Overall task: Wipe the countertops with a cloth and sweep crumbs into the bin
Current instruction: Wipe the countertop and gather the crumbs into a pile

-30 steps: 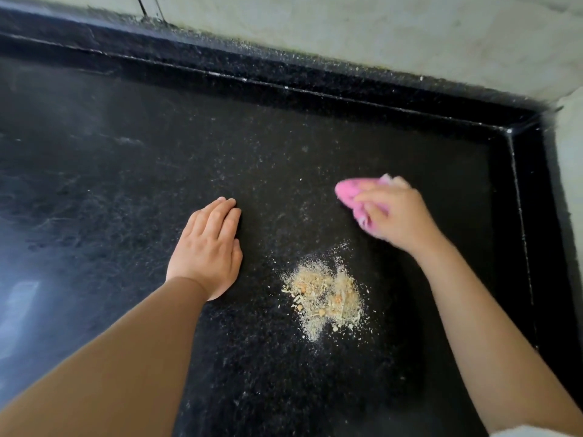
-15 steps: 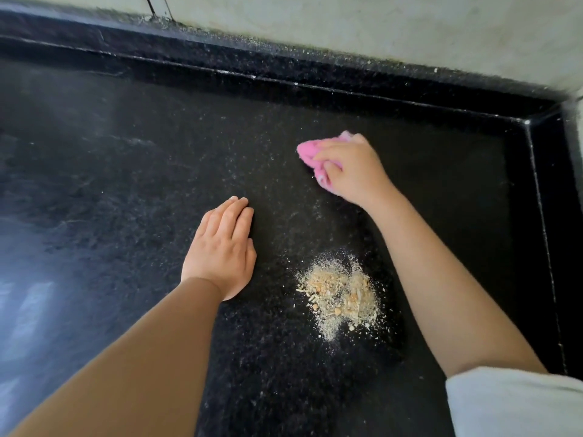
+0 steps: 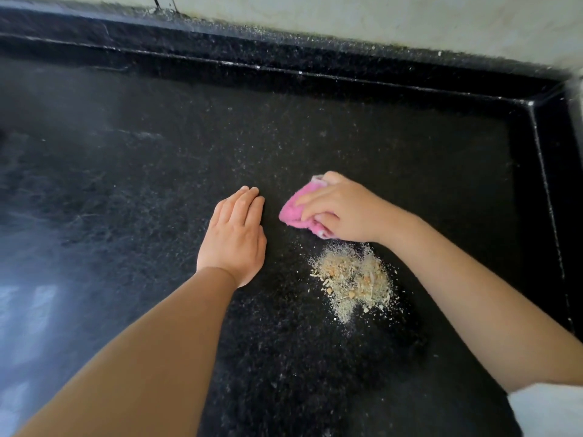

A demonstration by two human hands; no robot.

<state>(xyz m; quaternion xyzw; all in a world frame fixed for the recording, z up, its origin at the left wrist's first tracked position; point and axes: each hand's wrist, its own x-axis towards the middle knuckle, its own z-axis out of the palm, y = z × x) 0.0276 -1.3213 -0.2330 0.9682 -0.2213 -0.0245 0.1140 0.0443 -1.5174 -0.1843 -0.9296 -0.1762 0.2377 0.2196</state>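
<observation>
Pink cloth, bunched, soft, on the black counter just beyond the crumb pile. Right hand grips it, fingers curled over the wad. Left hand flat on the counter just left of it, fingers straight, holding nothing. Step, by my reading: gathering strays. Best short strokes toward the pile, cloth pressed flat. Crumbs tan, mixed with fine dust, loosely heaped; specks scattered beyond.

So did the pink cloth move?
Yes. The pink cloth, gripped by the right hand, came back from nearer the wall toward the person and now sits just beyond the crumb pile.
</observation>
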